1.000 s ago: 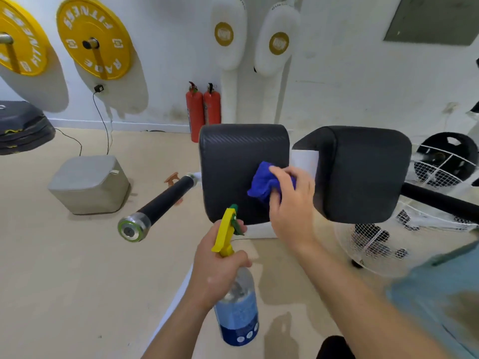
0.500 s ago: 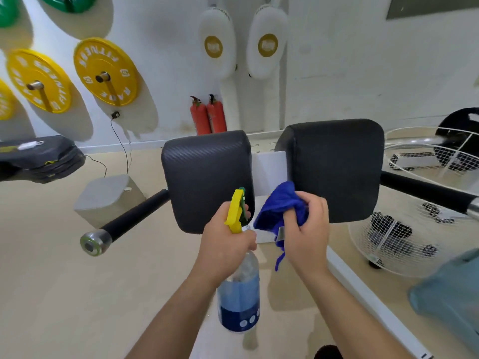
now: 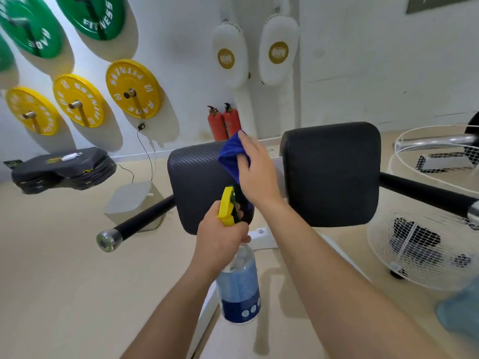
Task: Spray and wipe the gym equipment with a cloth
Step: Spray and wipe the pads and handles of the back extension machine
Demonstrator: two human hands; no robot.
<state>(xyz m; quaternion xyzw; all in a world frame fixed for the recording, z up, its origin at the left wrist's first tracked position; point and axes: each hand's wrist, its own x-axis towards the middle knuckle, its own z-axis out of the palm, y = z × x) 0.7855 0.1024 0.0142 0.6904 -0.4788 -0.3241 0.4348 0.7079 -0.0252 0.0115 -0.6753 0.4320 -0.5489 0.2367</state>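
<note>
**A:** head cam, where's the blue cloth (image 3: 231, 157) at?

**B:** upper right corner of the left pad (image 3: 197, 187). The right hand (image 3: 255, 174) presses it there, fingers clamped on it. The left hand (image 3: 220, 240) is curled tight round the spray bottle (image 3: 239, 286), just below that pad.

I see a gym: yellow weight plates (image 3: 133, 89) and green weight plates (image 3: 96, 14) hang on wall pegs up-left of my right hand (image 3: 255, 174), boxing pads (image 3: 229, 57) above it, a black padded rest (image 3: 330, 174) just right of it.

The right hand (image 3: 256, 172) covers much of the crumpled blue cloth (image 3: 229, 155); the left hand (image 3: 220, 239) hides the neck of the clear spray bottle (image 3: 239, 288).
</note>
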